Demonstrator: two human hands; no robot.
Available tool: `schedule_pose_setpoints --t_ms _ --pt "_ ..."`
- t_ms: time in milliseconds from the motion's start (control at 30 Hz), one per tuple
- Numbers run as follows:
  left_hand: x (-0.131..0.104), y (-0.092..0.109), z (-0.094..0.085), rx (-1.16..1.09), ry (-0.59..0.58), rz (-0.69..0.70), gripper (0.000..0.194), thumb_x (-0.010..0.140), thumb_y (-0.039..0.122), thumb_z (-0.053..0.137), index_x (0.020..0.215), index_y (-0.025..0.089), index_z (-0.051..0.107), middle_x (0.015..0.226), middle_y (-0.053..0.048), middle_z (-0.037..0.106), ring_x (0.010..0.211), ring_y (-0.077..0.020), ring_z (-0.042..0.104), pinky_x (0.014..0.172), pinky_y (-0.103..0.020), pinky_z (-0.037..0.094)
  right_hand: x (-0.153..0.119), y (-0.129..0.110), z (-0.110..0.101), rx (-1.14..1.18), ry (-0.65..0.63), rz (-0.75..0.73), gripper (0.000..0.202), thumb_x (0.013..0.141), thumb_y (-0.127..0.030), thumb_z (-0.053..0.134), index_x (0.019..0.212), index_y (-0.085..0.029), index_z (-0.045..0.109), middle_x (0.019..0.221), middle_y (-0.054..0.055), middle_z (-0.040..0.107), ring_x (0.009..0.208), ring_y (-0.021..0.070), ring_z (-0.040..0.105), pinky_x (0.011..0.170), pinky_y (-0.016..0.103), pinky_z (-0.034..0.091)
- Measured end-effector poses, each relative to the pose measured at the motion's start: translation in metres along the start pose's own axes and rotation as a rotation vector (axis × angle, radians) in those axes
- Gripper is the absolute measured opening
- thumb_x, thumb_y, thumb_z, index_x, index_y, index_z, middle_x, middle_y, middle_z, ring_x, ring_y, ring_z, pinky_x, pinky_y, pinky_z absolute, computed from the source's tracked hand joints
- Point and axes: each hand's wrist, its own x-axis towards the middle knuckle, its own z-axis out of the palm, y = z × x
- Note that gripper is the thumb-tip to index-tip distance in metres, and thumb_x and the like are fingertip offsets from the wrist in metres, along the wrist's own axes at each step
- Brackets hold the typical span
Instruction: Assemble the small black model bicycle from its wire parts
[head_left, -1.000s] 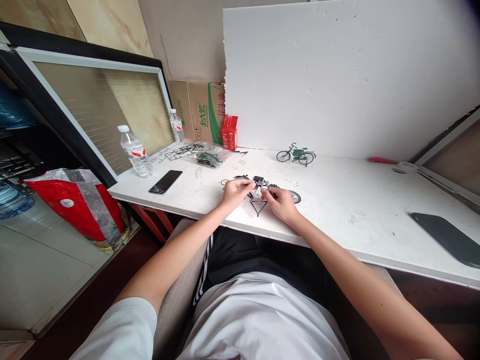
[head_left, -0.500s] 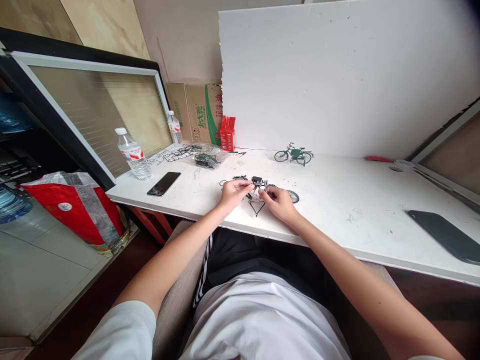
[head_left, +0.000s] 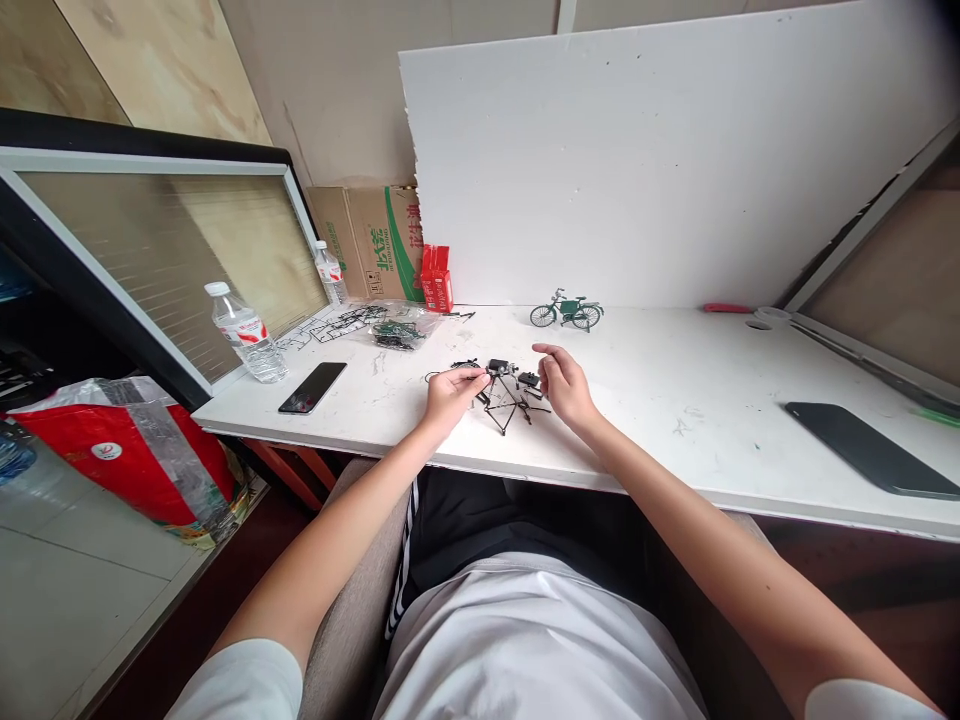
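The step in hand looks like fitting parts onto a small black model bicycle frame [head_left: 507, 402], which stands near the front edge of the white worktop [head_left: 675, 400]. The left hand [head_left: 448, 392] pinches the frame's left end. The right hand [head_left: 564, 384], fingers loosely spread and empty, hovers just right of it. A steady grip seems needed next.

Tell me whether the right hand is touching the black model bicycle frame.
Apart. The head view shows the right hand open, with white table showing between it and the black model bicycle frame; the left hand pinches it.
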Motion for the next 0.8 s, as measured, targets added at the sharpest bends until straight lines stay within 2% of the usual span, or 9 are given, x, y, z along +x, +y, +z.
schedule_pose_setpoints --t_ms 133,233,333,467,600,700,800 --pt "0.001 -0.002 0.000 0.005 -0.012 -0.003 0.045 0.071 0.043 0.094 0.100 0.011 0.082 0.105 -0.016 0.082 0.097 -0.0248 0.078 0.099 -0.042 0.059 0.006 -0.014 -0.006 0.090 0.003 -0.055 0.046 0.100 -0.062 0.058 0.124 -0.023 0.063 0.104 0.008 0.080 0.106 0.0239 0.070 0.101 0.045 0.053" --pt "-0.002 0.000 0.000 0.007 -0.031 -0.005 0.045 0.073 0.043 0.093 0.103 0.011 0.082 0.107 -0.017 0.082 0.098 -0.0248 0.078 0.100 -0.042 0.059 0.007 -0.030 -0.011 0.205 0.030 -0.102 0.039 0.097 -0.061 0.066 0.112 -0.026 0.061 0.115 0.010 0.081 0.117 0.0255 0.072 0.108 0.050 0.050" --pt "-0.007 0.005 0.004 0.055 -0.054 0.029 0.043 0.075 0.044 0.091 0.101 0.011 0.082 0.106 -0.017 0.082 0.097 -0.0254 0.078 0.097 -0.042 0.060 0.005 -0.043 -0.014 0.315 0.010 -0.119 0.036 0.093 -0.058 0.074 0.100 -0.026 0.061 0.115 0.010 0.082 0.118 0.0274 0.074 0.107 0.052 0.053" --pt "-0.016 0.019 0.013 0.177 -0.044 0.121 0.039 0.081 0.044 0.086 0.104 0.013 0.082 0.109 -0.017 0.081 0.097 -0.0260 0.078 0.091 -0.039 0.062 0.002 -0.057 -0.015 0.236 0.009 -0.197 0.035 0.085 -0.056 0.083 0.091 -0.025 0.069 0.119 0.010 0.079 0.121 0.0303 0.073 0.101 0.050 0.058" --pt "-0.023 0.035 0.019 0.247 -0.017 0.193 0.035 0.086 0.044 0.082 0.105 0.015 0.082 0.111 -0.016 0.081 0.104 -0.0263 0.077 0.096 -0.039 0.061 0.001 -0.074 -0.021 0.284 0.072 -0.186 0.034 0.085 -0.055 0.084 0.091 -0.025 0.071 0.101 0.007 0.079 0.088 0.0251 0.079 0.087 0.045 0.063" --pt "-0.021 0.044 0.024 0.285 0.022 0.233 0.033 0.088 0.044 0.080 0.105 0.016 0.082 0.112 -0.015 0.081 0.105 -0.0265 0.077 0.099 -0.041 0.060 0.003 -0.091 -0.029 0.312 0.074 -0.160 0.035 0.088 -0.055 0.081 0.098 -0.024 0.069 0.094 0.007 0.080 0.088 0.0259 0.079 0.073 0.038 0.064" --pt "-0.010 0.054 0.032 0.323 0.009 0.250 0.029 0.088 0.042 0.080 0.103 0.017 0.083 0.112 -0.014 0.081 0.107 -0.0270 0.077 0.100 -0.042 0.060 0.009 -0.108 -0.036 0.320 0.057 -0.141 0.039 0.089 -0.057 0.080 0.102 -0.023 0.067 0.093 0.008 0.081 0.085 0.0247 0.080 0.074 0.038 0.066"
